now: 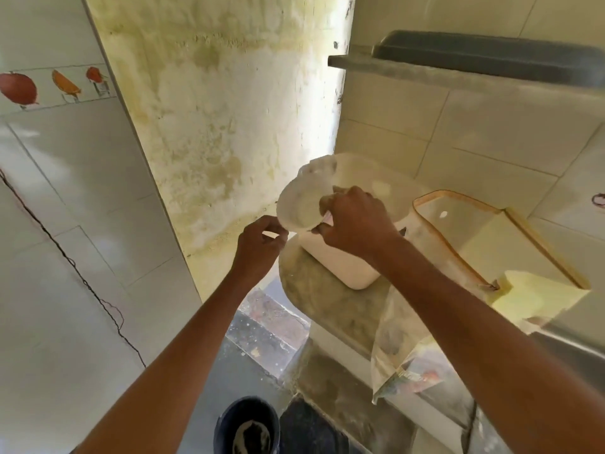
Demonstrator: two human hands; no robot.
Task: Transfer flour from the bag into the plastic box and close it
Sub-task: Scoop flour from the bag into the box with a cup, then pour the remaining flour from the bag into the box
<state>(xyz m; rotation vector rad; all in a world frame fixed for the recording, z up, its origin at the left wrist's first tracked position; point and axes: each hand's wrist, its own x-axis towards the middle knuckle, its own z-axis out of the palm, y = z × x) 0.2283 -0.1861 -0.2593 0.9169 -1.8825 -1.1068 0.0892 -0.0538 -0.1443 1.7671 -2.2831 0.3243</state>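
My right hand (355,221) grips a flour-coated white container (302,199), rounded and tilted; I cannot tell if it is a bowl or a bunched bag. It hangs over the left side of the translucent plastic box (343,267), which stands on the counter corner with white flour showing through its wall. My left hand (258,247) pinches at the container's lower left edge. The box's clear lid (458,231), rimmed in orange, lies just right of the box. A limp, dusty printed flour bag (402,358) hangs over the counter's front edge, under my right forearm.
The stone counter (324,299) ends in a rounded corner below the box. A stained wall (212,126) stands close behind, and a shelf (474,63) juts out above right. A dark bucket (248,427) sits on the floor below. A yellow sponge-like block (537,296) lies at right.
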